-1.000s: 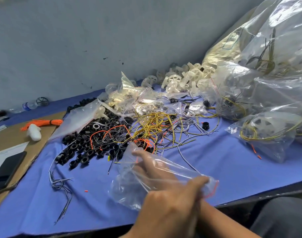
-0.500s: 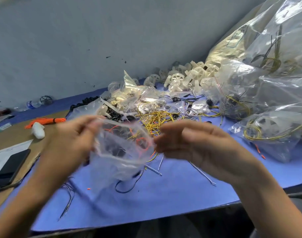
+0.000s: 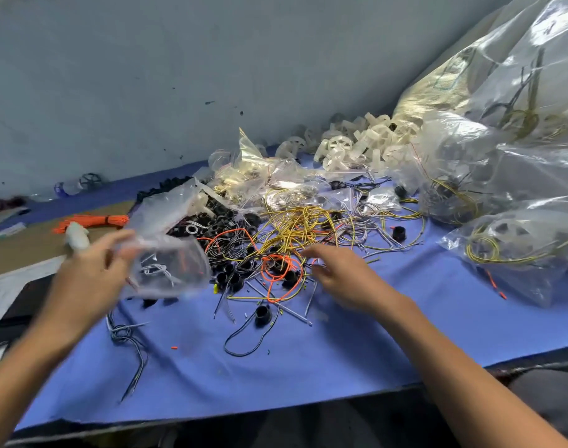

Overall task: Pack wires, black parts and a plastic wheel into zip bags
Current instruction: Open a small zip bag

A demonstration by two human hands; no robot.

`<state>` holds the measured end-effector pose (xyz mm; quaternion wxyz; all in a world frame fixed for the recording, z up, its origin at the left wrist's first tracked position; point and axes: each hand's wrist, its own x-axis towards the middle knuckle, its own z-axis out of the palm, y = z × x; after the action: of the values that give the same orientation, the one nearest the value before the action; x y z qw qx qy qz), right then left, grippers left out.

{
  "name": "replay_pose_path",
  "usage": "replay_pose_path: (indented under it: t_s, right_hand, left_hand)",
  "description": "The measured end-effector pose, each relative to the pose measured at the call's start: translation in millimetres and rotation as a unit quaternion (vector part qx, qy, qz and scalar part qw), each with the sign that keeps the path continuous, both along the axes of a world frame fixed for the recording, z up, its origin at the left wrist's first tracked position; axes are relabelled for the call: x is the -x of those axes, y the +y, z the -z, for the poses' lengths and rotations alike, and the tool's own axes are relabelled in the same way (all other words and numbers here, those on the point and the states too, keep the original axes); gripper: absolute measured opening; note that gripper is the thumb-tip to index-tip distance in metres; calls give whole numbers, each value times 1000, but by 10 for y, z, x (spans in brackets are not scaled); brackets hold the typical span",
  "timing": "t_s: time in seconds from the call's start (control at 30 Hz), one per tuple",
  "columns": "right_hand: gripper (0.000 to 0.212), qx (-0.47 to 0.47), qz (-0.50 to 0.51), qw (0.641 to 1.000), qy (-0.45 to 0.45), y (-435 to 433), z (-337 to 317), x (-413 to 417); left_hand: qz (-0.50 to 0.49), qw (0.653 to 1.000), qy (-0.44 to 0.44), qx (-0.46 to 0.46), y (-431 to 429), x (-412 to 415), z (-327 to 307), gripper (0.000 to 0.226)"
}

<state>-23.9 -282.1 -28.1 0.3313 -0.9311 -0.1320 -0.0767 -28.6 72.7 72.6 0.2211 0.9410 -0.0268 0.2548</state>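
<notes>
Left hand (image 3: 92,273) pinched the zip bag (image 3: 169,266) at its left edge. Right hand (image 3: 340,276), loose and empty, hovered over the wires (image 3: 295,227). That tangle could snag, dragging extra strands along.

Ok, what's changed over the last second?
The right hand let go of the zip bag and moved forward to the wire pile, fingers open. The left hand now holds the bag alone, carried left. The black parts and packed bags lie unchanged.
</notes>
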Motion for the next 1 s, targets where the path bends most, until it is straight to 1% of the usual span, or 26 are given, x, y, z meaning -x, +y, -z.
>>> replay_pose_path:
  t_s: [0.07, 0.13, 0.17, 0.23, 0.33, 0.37, 0.43, 0.5, 0.6, 0.67, 0.73, 0.8, 0.87, 0.9, 0.97, 1.0]
  right_hand:
    - [44, 83, -45, 996, 5, 82, 120, -45]
    - [49, 168, -50, 984, -15, 113, 215, -71]
    - [49, 182, -43, 982, -24, 116, 238, -78]
    - [47, 162, -39, 985, -37, 120, 256, -94]
    - [48, 87, -21, 995, -38, 88, 226, -155]
    - [50, 90, 5, 995, -48, 43, 215, -193]
    - [47, 149, 51, 986, -60, -57, 200, -258]
    - [34, 197, 60, 977, -47, -141, 212, -296]
    - [23, 178, 46, 982, -31, -174, 244, -288]
    - [16, 166, 44, 984, -38, -187, 257, -292]
    - [11, 180, 50, 981, -54, -202, 264, -281]
    - [11, 204, 63, 973, -88, -204, 276, -267]
    - [12, 179, 83, 973, -120, -206, 253, -250]
    - [12, 138, 96, 977, -128, -210, 220, -240]
    - [9, 17, 132, 981, -139, -247, 123, -227]
    - [9, -52, 152, 977, -139, -278, 60, -221]
  left_hand:
    - [12, 999, 27, -19, -150, 128, 215, 28]
    - [14, 999, 31, -6, -150, 134, 358, 29]
    - [10, 999, 36, 4, -173, 137, 357, 28]
    - [20, 999, 33, 9, -193, 138, 399, 29]
    - [34, 999, 19, 29, -230, 137, 404, 28]
    - [30, 999, 18, 36, -237, 128, 414, 28]
    - [23, 998, 22, 50, -275, 193, 465, 28]
    - [26, 997, 23, 65, -319, 296, 551, 28]
    - [20, 996, 28, 78, -332, 392, 625, 30]
    - [13, 996, 30, 83, -319, 401, 637, 31]
    - [16, 995, 29, 91, -324, 408, 620, 30]
    - [23, 995, 27, 91, -327, 412, 603, 29]
    - [29, 995, 27, 90, -335, 416, 588, 28]
    - [31, 995, 26, 92, -338, 413, 584, 27]
    - [33, 995, 21, 97, -338, 406, 580, 27]
    - [35, 994, 18, 98, -339, 406, 578, 27]
